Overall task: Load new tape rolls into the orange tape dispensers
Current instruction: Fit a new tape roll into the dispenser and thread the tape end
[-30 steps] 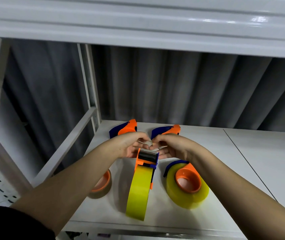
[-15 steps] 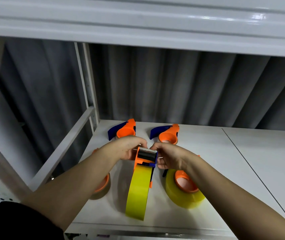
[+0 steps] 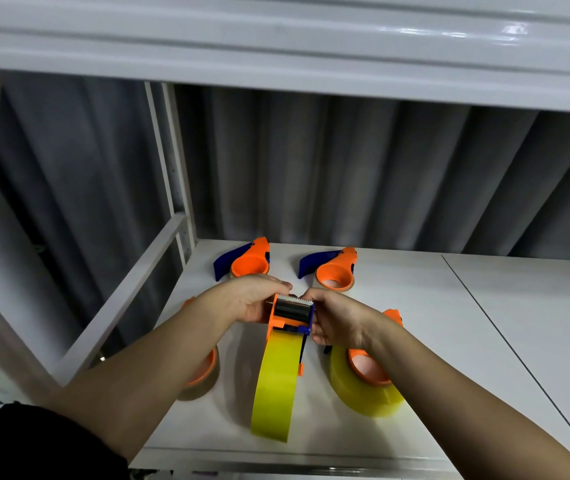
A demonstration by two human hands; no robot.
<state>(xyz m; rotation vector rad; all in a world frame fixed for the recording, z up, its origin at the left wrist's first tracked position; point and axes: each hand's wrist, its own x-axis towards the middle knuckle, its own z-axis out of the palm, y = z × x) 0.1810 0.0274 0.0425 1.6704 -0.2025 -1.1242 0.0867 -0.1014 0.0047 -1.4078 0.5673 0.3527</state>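
Note:
An orange tape dispenser [image 3: 292, 315] stands upright on the white shelf [image 3: 449, 323], loaded with a yellow tape roll [image 3: 276, 386]. My left hand [image 3: 248, 299] grips the dispenser's head from the left, fingers curled over its toothed blade. My right hand [image 3: 335, 318] grips it from the right. Another dispenser with a yellow roll [image 3: 363, 382] lies flat to the right, partly under my right wrist. Two orange dispensers with blue handles lie at the back, one on the left [image 3: 247, 261] and one on the right [image 3: 333, 271].
A dispenser with a near-empty brownish roll [image 3: 203, 379] lies at the left, mostly hidden by my left forearm. A white frame rail [image 3: 127, 296] borders the shelf's left side. An upper shelf [image 3: 276, 57] hangs overhead. A seam [image 3: 505, 341] splits the shelf surface on the right.
Both hands drew back slightly toward me along the dispenser head, uncovering the two rear dispensers. The upright dispenser stayed in place.

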